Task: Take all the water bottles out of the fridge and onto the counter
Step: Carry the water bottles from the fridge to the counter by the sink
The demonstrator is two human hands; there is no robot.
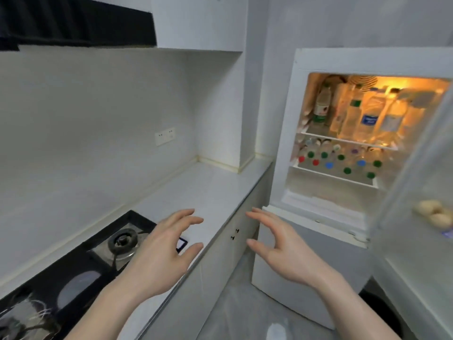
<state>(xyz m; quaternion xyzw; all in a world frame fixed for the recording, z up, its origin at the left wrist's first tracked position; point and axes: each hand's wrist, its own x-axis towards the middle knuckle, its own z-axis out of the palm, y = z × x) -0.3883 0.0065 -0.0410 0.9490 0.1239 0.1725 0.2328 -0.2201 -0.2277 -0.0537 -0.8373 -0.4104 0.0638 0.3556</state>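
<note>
The small white fridge (289,133) stands open at the right, its inside lit orange. Several tall clear water bottles (369,116) stand on its upper shelf. Below them, several more bottles (340,160) show red, green and blue caps. The white counter (208,187) stretches along the wall to the fridge's left. My left hand (164,249) hovers over the counter's front edge, fingers spread and holding nothing. My right hand (277,249) is raised in front of the fridge's lower door, fingers loosely spread and empty.
A black gas hob (98,261) with burners is set into the counter at the lower left. The fridge door (416,192) swings open at the far right, with eggs (434,214) in its rack. A wall socket (165,136) sits above the counter. Cabinet doors (235,234) lie below.
</note>
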